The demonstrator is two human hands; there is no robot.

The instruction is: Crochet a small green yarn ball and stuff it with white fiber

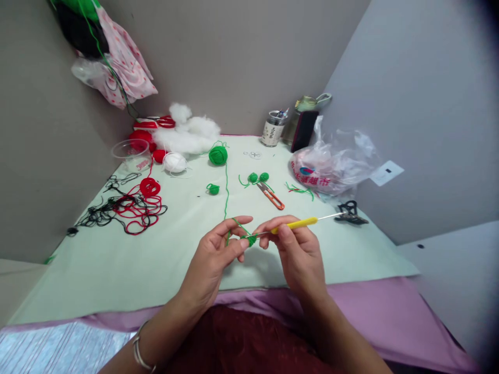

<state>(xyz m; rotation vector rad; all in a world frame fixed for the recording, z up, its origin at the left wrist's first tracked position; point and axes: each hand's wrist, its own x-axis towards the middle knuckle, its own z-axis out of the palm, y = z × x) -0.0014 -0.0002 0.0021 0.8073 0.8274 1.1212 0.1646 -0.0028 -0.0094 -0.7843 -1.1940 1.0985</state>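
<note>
My left hand (218,254) pinches a small piece of green crochet (250,240) between thumb and fingers, with green yarn looped over the raised index finger. That strand runs up the table to a green yarn ball (218,155). In my right hand (300,254) is a crochet hook (298,224) with a yellow handle, gripped by thumb and fingers. Its thin metal tip meets the green piece; the exact stitch is too small to make out. Beyond my hands lie orange-handled thread snips (272,196) beside two small green crocheted balls (259,177).
Tangled red and black yarn (134,208), white stuffing (189,132) and a white yarn ball (175,162) lie left. At the right are a plastic bag (331,163), black-handled scissors (350,212) and a phone (304,131). A pen jar (273,128) stands behind. Grey panels enclose the table.
</note>
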